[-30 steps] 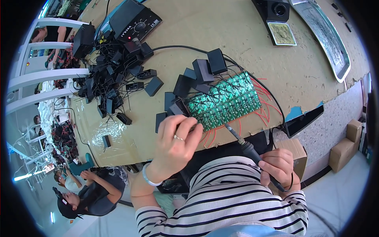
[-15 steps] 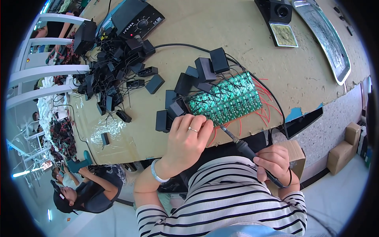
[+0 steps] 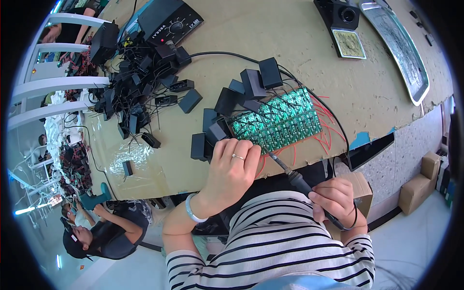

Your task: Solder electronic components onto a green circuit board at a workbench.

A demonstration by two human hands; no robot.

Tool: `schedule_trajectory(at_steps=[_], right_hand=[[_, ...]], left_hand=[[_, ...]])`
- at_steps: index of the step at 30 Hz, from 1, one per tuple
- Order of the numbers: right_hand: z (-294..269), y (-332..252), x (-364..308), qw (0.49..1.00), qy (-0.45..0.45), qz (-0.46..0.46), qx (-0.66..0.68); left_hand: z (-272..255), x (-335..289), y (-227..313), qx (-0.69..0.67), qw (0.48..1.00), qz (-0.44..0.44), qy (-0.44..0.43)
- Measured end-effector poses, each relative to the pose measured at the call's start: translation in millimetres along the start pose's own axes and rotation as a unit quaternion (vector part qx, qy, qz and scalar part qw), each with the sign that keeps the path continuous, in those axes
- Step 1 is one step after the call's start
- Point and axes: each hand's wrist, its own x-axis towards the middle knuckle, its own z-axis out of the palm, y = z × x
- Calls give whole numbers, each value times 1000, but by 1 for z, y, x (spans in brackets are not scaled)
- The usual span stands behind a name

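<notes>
My right hand [image 3: 333, 199] grips a soldering iron [image 3: 300, 183] by its dark handle. The iron's tip points up and left to the near edge of a green circuit board panel [image 3: 282, 126]; whether it touches cannot be made out. At the panel's near left corner my left hand [image 3: 229, 166] is closed, fingers bent down, and what they pinch is hidden beneath them. Small black boxes [image 3: 253, 84] with thin black wires line the panel's far and left sides. Red wires [image 3: 326, 121] stick out along its right and near edges.
A heap of black boxes and wires [image 3: 140, 79] lies at the left, beside a black soldering station [image 3: 170, 24]. An iron stand with a sponge [image 3: 349, 43] and a metal tray [image 3: 398, 50] are at the far right. A co-worker [image 3: 113, 229] sits to the left, holding a green tool.
The iron's tip has shifted slightly up and left along the panel's near edge. My left hand has moved a little to the right, its fingers still closed.
</notes>
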Motion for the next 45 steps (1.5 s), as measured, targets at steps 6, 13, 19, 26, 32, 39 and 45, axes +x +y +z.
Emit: schedule_trajectory(at_steps=[6, 13, 19, 26, 32, 39, 45], right_hand=[[3, 1, -5, 1000, 7, 13, 19], [2, 3, -9, 994, 37, 77, 66], [0, 0, -7, 995, 35, 70, 62], [-2, 1, -6, 998, 19, 42, 46], [-3, -1, -7, 999, 21, 31, 36], [-1, 1, -5, 999, 6, 25, 36], [0, 1, -7, 999, 20, 31, 35]], left_hand=[[5, 0, 1, 4, 1000, 0, 11], [6, 4, 2, 9, 1000, 8, 1], [4, 6, 3, 4, 1000, 11, -12], [2, 8, 3, 0, 1000, 13, -19], [1, 10, 3, -10, 1000, 12, -18], [2, 9, 4, -8, 1000, 9, -22], [1, 11, 4, -12, 1000, 10, -25]])
